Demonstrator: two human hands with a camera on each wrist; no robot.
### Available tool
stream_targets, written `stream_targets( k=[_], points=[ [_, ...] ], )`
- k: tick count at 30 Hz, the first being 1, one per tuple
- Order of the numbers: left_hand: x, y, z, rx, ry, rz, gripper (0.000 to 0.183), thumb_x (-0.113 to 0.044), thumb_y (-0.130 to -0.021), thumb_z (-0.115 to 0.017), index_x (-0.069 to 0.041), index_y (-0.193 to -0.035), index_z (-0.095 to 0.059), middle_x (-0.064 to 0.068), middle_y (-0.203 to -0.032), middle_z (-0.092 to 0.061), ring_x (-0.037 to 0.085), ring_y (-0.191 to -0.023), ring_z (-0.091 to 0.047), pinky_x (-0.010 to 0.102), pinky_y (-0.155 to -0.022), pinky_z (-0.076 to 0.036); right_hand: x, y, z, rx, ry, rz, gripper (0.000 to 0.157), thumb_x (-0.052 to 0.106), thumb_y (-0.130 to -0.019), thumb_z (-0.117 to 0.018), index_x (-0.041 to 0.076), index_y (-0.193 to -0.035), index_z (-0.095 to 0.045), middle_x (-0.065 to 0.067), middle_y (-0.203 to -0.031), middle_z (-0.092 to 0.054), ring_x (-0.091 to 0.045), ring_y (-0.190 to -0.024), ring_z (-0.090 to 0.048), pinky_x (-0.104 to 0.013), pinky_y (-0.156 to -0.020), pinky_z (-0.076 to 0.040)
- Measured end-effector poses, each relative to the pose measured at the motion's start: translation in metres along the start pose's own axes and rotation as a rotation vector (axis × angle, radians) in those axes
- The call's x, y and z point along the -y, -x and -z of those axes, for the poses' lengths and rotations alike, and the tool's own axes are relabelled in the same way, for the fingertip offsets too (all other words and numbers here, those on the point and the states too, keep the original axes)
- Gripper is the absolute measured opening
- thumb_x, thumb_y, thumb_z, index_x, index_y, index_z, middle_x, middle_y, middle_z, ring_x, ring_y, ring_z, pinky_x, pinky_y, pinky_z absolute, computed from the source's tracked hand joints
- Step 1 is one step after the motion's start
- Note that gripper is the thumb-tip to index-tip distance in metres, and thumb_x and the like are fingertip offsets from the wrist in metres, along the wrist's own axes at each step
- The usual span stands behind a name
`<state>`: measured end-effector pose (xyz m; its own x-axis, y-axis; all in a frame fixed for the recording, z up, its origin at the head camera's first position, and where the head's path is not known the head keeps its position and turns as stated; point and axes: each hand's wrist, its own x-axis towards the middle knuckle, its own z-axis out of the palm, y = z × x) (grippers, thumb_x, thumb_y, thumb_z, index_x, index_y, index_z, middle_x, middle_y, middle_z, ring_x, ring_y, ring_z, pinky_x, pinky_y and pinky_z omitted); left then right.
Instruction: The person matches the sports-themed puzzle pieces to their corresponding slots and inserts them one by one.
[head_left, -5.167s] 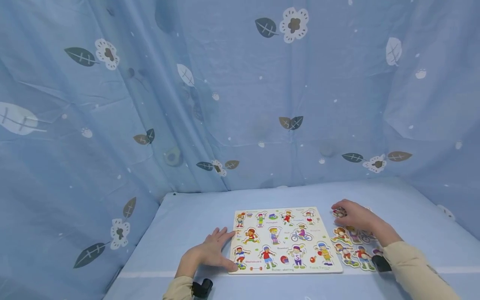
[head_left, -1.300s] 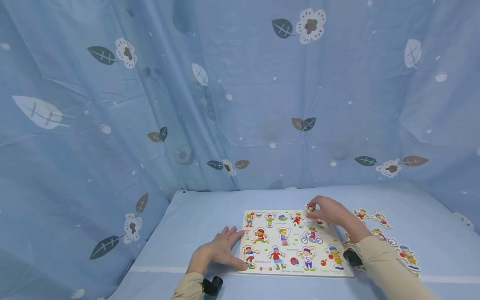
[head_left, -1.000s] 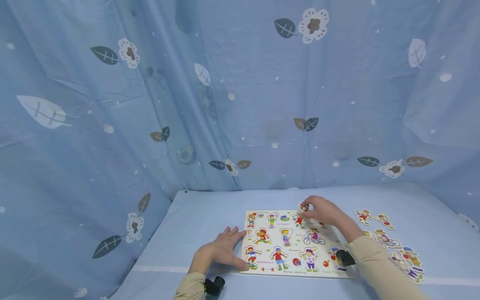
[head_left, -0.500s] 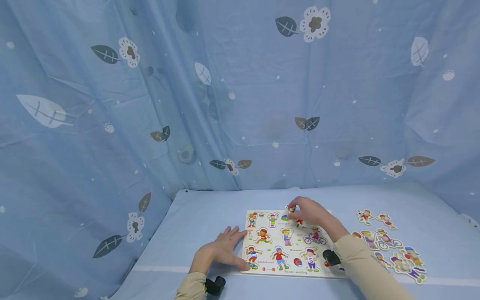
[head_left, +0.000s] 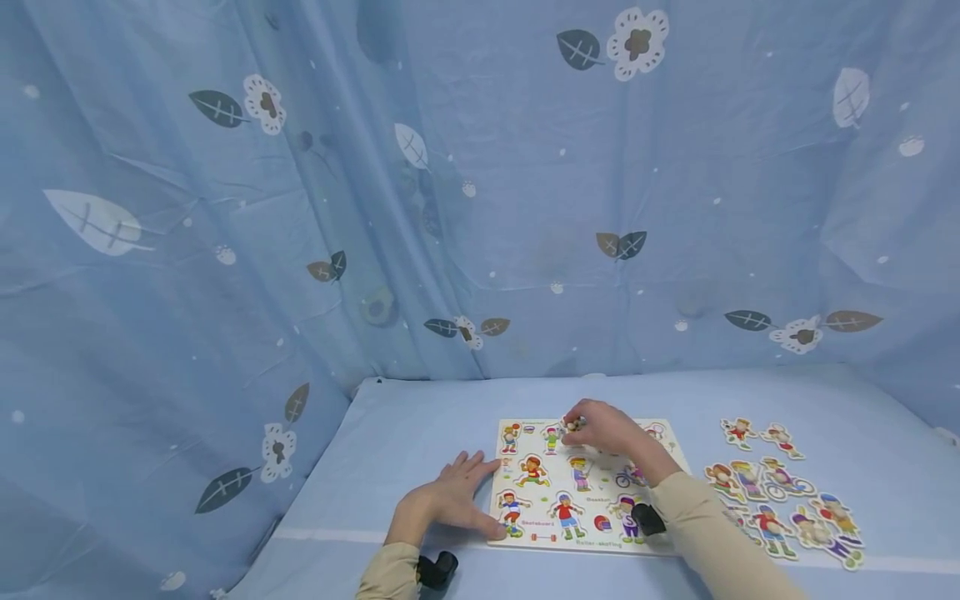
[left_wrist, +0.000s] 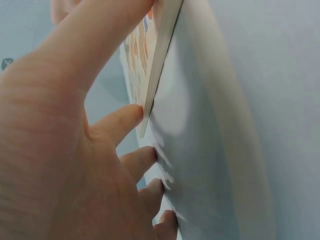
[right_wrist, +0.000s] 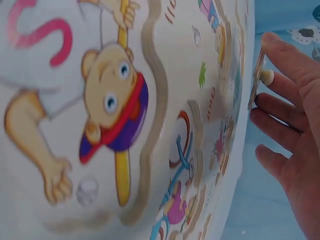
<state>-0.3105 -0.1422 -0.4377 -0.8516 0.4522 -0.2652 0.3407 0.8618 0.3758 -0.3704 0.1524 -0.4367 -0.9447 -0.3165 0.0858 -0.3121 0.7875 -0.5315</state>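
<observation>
Piece (head_left: 575, 424) clamped in R hand's (head_left: 611, 430) fingers, left of the palm, at board's (head_left: 542, 502) far side; R hand nearer. Seen edge-on in R wrist view, so long axis: can't tell. L hand (head_left: 448, 500): fingers apart, bracing board's left edge. Board flat, pale, prob. wood, w/ wavy outlines. Piece thin, pale knob (right_wrist: 267, 77). Loose pcs (head_left: 777, 479) right, on bench (head_left: 431, 417), irregularly cut.
</observation>
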Motion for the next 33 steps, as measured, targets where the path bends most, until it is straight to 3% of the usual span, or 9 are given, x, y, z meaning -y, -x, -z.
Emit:
stream_targets(
  k=[13,33],
  points=[
    [-0.002,-0.001,0.001,0.007,-0.028,0.011,0.102,-0.061,-0.07,-0.079,-0.023,-0.154,-0.035,0.01,-0.163,-0.024,0.035,-0.152,-0.013,0.057,-0.121,-0.017,0.013,-0.009,-0.021,-0.013,0.02,0.034,0.033,0.027,-0.085,-0.079,0.008,-0.111,-0.073,-0.001,-0.106,-0.065,-0.016,-0.095,-0.062,-0.039,-0.086,-0.054],
    [-0.002,-0.002,0.001,0.012,-0.023,0.012,0.102,-0.06,-0.071,-0.079,-0.023,-0.155,-0.035,0.01,-0.163,-0.024,0.036,-0.152,-0.013,0.057,-0.121,-0.018,0.027,-0.011,-0.029,-0.037,0.121,0.021,0.029,0.027,-0.082,-0.082,0.007,-0.102,-0.074,-0.002,-0.098,-0.062,-0.016,-0.084,-0.056,-0.037,-0.079,-0.054]
  ],
)
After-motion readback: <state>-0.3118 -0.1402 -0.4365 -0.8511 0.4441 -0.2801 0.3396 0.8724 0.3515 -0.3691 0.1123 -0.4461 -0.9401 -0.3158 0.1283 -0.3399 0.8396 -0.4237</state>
